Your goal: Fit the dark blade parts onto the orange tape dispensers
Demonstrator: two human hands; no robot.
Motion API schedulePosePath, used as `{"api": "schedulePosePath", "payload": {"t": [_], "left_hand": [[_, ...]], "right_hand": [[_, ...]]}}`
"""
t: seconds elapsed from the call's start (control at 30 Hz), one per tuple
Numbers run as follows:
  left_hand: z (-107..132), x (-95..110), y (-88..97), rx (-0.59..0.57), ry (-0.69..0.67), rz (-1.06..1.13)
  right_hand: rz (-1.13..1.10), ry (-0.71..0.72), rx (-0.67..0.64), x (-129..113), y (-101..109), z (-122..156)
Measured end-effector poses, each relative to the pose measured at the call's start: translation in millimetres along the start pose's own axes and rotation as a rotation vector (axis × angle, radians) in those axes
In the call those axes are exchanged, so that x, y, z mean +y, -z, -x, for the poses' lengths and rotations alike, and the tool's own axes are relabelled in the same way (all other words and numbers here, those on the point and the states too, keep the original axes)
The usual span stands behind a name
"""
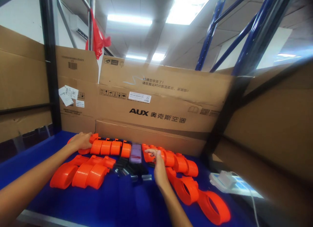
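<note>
Several orange plastic ring parts lie on a blue table (117,201). My left hand (80,141) rests with curled fingers on the left end of a back row of orange parts (109,147). My right hand (158,166) reaches toward the right row of orange parts (178,163), its fingertips touching the nearest piece. Between the rows stands a phone (136,153) with a blurred screen. Small dark pieces (132,171) lie in front of it. More orange rings lie at front left (80,175) and front right (202,201).
Tall cardboard boxes (158,103) wall the back and both sides of the table. A white charger with a cable (226,179) lies at the right on a pale sheet. Black and blue rack posts rise at left and right. A red bag (97,38) hangs above.
</note>
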State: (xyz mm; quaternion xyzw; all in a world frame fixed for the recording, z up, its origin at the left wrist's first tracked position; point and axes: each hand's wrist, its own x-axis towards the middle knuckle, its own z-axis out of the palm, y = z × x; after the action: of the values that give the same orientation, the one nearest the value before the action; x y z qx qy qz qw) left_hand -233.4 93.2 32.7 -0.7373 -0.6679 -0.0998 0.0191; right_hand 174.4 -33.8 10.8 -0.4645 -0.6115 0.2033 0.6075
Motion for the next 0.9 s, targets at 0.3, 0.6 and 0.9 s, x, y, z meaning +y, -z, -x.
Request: {"api": "schedulePosePath", "payload": {"t": [0.3,0.6,0.9], "left_hand": [[25,37,65.1,0.513,-0.024,0.023],[113,204,36.3,-0.406,-0.248,1.847],[128,255,-14.3,-0.680,-0.020,2.141]], "right_hand": [[-0.046,-0.002,-0.014,-3,-2,2],[-0.383,-0.044,-0.122,-6,-5,-3],[-0.601,-0.114,-0.198,-10,3,0]]}}
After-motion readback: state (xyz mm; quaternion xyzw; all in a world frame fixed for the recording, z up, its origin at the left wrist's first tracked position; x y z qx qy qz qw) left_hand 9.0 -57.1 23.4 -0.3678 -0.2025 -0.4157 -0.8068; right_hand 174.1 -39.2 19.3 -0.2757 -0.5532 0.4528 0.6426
